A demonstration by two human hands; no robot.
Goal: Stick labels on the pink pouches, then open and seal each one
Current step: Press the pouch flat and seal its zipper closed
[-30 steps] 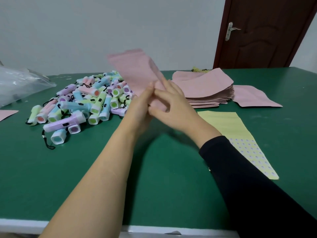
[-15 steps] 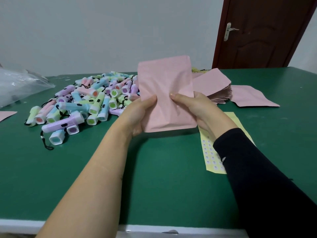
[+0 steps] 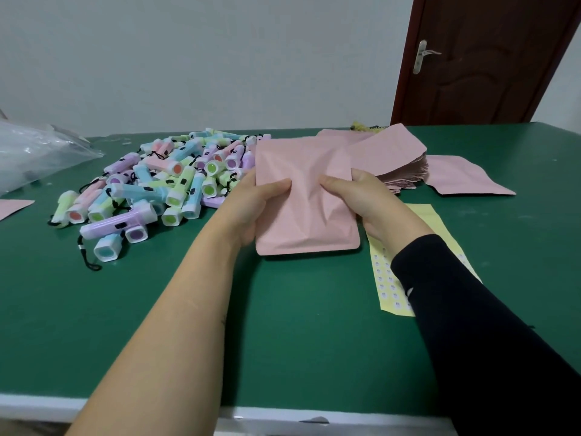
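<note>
A pink pouch (image 3: pixel 306 209) is held over the middle of the green table (image 3: pixel 283 325), its face creased between my thumbs. My left hand (image 3: pixel 251 206) grips its left edge with the thumb pressed on the front. My right hand (image 3: pixel 361 199) grips the right edge the same way. A stack of pink pouches (image 3: pixel 390 155) lies behind my right hand, and one loose pouch (image 3: pixel 468 179) lies to its right. A yellow sheet of small round labels (image 3: pixel 390 278) lies under my right forearm.
A heap of pastel toy flashlights (image 3: pixel 163 184) with black cords covers the table's left centre. A clear plastic bag (image 3: pixel 34 155) lies at the far left, with a pink pouch corner (image 3: pixel 12 206) below it. A brown door (image 3: pixel 490 58) stands behind the table.
The pouch has come down from upright and tilted toward the table. Both thumbs now press its front closer together, creasing the face. The label sheet shows more beside my right forearm.
</note>
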